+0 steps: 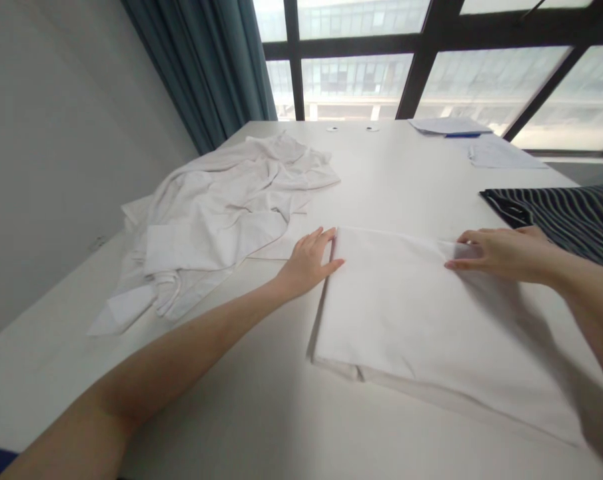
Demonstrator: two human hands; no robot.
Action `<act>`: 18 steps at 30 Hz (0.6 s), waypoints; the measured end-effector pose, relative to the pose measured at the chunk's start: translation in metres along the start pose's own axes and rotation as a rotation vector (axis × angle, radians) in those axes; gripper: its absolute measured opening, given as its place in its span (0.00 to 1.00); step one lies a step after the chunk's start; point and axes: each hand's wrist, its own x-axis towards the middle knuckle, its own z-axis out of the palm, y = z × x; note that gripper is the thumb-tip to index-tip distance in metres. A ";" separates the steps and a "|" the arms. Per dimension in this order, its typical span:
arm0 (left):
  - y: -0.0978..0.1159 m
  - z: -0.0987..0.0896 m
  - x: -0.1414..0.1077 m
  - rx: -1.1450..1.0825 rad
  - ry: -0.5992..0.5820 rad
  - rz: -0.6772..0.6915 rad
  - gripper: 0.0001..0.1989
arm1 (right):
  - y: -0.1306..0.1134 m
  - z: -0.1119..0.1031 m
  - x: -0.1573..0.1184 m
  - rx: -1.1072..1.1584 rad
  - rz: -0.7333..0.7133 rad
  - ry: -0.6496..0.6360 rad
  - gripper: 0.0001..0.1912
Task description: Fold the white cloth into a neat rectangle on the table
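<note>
A folded white cloth [401, 313] lies flat on the white table, its layers showing along the left and near edges. At its far left corner is my left hand [308, 262], fingers stretched out along the edge and thumb apart, touching the top layer. My right hand [501, 253] grips the far edge of the cloth farther right, thumb on the near side and fingers bent over behind. A raised bit of fabric shows between that thumb and the fingers. The right forearm casts a shadow across the cloth.
A crumpled heap of white fabric [231, 200] lies at the left of the table [261, 393]. Dark striped cloth [576, 217] is at the right. Papers [506, 155] and a blue pen [462, 135] lie at the back right, before the windows.
</note>
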 end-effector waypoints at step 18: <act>0.002 -0.012 0.001 -0.643 0.009 -0.015 0.36 | -0.104 -0.018 0.021 0.365 -0.133 0.083 0.19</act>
